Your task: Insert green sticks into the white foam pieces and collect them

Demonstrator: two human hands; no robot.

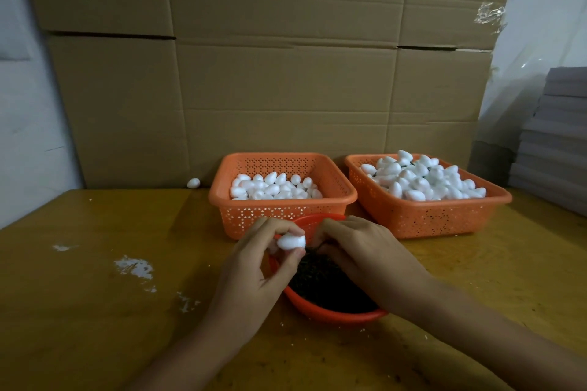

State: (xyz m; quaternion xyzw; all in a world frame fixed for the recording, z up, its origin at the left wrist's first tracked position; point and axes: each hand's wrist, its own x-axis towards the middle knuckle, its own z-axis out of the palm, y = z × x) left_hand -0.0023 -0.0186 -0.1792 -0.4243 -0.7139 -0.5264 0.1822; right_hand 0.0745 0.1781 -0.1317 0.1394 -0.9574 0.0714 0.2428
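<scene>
My left hand [254, 267] pinches a white foam piece [291, 241]; whether my right hand [359, 251] grips the green sticks [324, 282] cannot be told.

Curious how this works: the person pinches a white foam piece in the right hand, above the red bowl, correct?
No: the head view shows the left hand pinching the white foam piece above the red bowl, not the right hand.
</scene>
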